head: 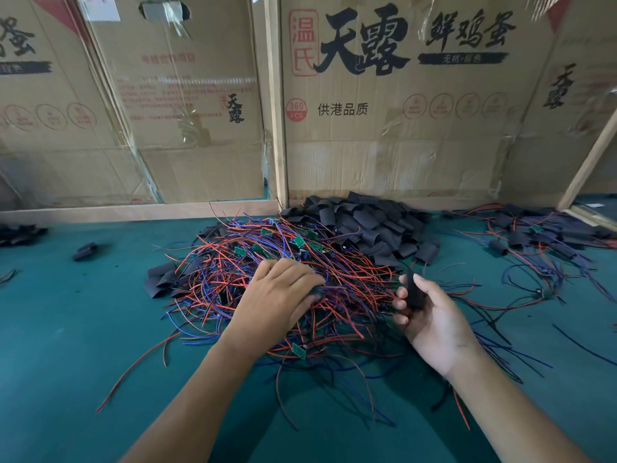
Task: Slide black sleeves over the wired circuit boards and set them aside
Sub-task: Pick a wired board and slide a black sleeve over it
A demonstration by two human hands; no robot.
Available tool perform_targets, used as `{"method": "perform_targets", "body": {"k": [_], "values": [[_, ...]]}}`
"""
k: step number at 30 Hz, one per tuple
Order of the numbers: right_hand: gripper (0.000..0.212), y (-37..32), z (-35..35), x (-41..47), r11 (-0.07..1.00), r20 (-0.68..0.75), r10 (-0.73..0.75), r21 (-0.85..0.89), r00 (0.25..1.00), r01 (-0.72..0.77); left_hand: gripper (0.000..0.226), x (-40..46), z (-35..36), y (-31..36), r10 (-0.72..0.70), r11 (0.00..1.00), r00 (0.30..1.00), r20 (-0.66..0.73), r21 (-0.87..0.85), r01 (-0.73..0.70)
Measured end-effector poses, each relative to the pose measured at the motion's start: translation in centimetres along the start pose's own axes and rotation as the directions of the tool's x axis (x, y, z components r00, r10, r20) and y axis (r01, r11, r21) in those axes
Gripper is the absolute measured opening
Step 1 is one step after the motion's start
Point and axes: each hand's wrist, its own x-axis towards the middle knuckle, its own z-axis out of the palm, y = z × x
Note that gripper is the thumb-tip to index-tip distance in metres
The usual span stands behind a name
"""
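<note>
Two hands are at work over one big tangle; the right hand (430, 315) pinches one black sleeve (415, 292) between thumb and fingers, and the sleeve stands nearly upright, its long way pointing up and away from the person; the left hand (280, 295) lies palm down on the heap of wired boards (267, 262), its fingers curled down into the red and blue wires; I cannot tell if they have caught a board yet, because the fingertips are hidden in the wires.

The board to be dressed lies to the left of the held sleeve, under or close by the left hand, so the left hand is the nearer one to fetch it; I think the board must come up and turn so its long way lines up with the open end of the sleeve.

The knotted wires may drag along and get in the way.

Behind the heap sits a pile of spare sleeves (367, 222); far to the right lie finished pieces (541, 235), where done ones seem to go; a green mat (66, 329) lies under it all, and cardboard boxes (384, 128) stand at the back.
</note>
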Motion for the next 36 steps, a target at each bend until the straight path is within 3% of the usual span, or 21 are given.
{"method": "perform_targets", "body": {"k": [2, 5, 8, 13, 15, 18, 21, 23, 27, 30, 32, 34, 36], "values": [[0.027, 0.1, -0.1, 0.1, 1.000, 0.006, 0.010, -0.003, 1.000, -0.010, 0.022, 0.5, -0.5, 0.4, -0.135, 0.980, 0.991, -0.020, -0.153, 0.130], [0.029, 0.3, -0.3, 0.1, 0.999, 0.024, 0.033, 0.002, 0.999, -0.033, 0.042, 1.1, -1.6, 0.8, -0.367, 0.822, 0.930, -0.025, -0.477, 0.311], [0.025, 0.5, -0.5, 0.2, 0.999, 0.027, 0.049, 0.020, 0.998, -0.049, 0.049, 2.2, -2.7, 1.4, -0.420, 0.729, 0.906, -0.057, -0.616, 0.299], [0.020, 0.4, -0.2, 0.0, 0.998, 0.023, 0.066, 0.021, 0.998, -0.066, 0.037, 4.1, -3.7, 2.8, -0.439, 0.682, 0.886, -0.148, -0.697, 0.222], [0.018, 0.3, 0.1, -0.1, 0.998, 0.018, 0.058, -0.004, 0.998, -0.057, 0.034, 5.0, -3.9, 3.3, -0.480, 0.608, 0.865, -0.147, -0.766, 0.207], [0.018, 0.2, 0.2, -0.3, 0.998, 0.015, 0.048, -0.047, 0.999, -0.048, 0.025, 6.3, -4.5, 3.6, -0.594, 0.368, 0.801, -0.072, -0.910, 0.191], [0.019, 0.3, 0.1, -0.3, 0.996, 0.013, 0.055, -0.066, 0.998, -0.054, 0.013, 7.1, -5.0, 3.3, -0.715, -0.008, 0.676, 0.177, -0.969, 0.246], [0.020, 0.4, 0.3, -0.3, 0.996, 0.013, 0.072, -0.052, 0.997, -0.071, 0.019, 7.0, -5.0, 3.0, -0.688, -0.248, 0.605, 0.401, -0.913, 0.323], [0.021, 0.4, 0.3, -0.3, 0.996, 0.008, 0.081, -0.024, 0.997, -0.081, 0.018, 5.0, -3.9, 2.9, -0.576, -0.499, 0.475, 0.665, -0.746, 0.440], [0.021, 0.5, 0.3, -0.1, 0.995, 0.004, 0.065, -0.070, 0.998, -0.065, 0.023, 2.9, -2.8, 2.7, -0.571, -0.581, 0.390, 0.722, -0.691, 0.430], [0.020, 0.5, 0.3, -0.1, 0.996, 0.016, 0.058, -0.063, 0.998, -0.057, 0.020, 2.2, -2.4, 2.6, -0.596, -0.585, 0.381, 0.707, -0.707, 0.398], [0.020, 0.6, 0.3, -0.1, 0.997, 0.020, 0.055, -0.061, 0.998, -0.054, 0.027, 2.0, -2.4, 2.4, -0.651, -0.496, 0.439, 0.619, -0.785, 0.371], [0.020, 0.6, 0.2, -0.1, 0.996, 0.006, 0.036, -0.079, 0.999, -0.035, 0.030, 2.0, -2.8, 2.1, -0.712, -0.345, 0.502, 0.492, -0.867, 0.360]]}}
